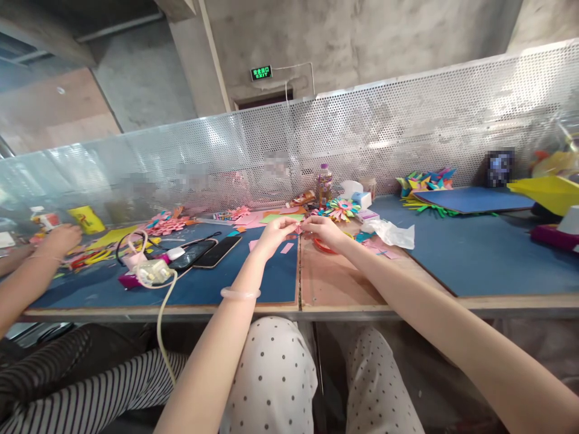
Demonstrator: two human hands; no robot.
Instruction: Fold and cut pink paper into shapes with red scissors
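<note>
Knees in dotted trousers (271,374) at bottom, tucked under the table (136,312) edge. Two bare forearms reach fwd over it, a bangle (239,293) on the left wrist. Left hand (277,234) and right hand (324,231) meet at centre, just above the table. Thumb and fingertips of each pinch a small pink paper (298,228) held btwn them; the other fingers curl in. Pink scraps (286,248) lie on the blue mat (266,280) below.

Left of the hands: two phones (224,249) side by side, then a white charger (154,271) w/ cable hanging off the edge. Far left, a co-worker's hand (61,238) rests among paper bits. Right of the hands: crumpled tissue (391,233).

Behind: paper flower (341,209), bottle (324,184), then a perforated screen (407,120). Exit sign (261,73) on the wall beyond.
</note>
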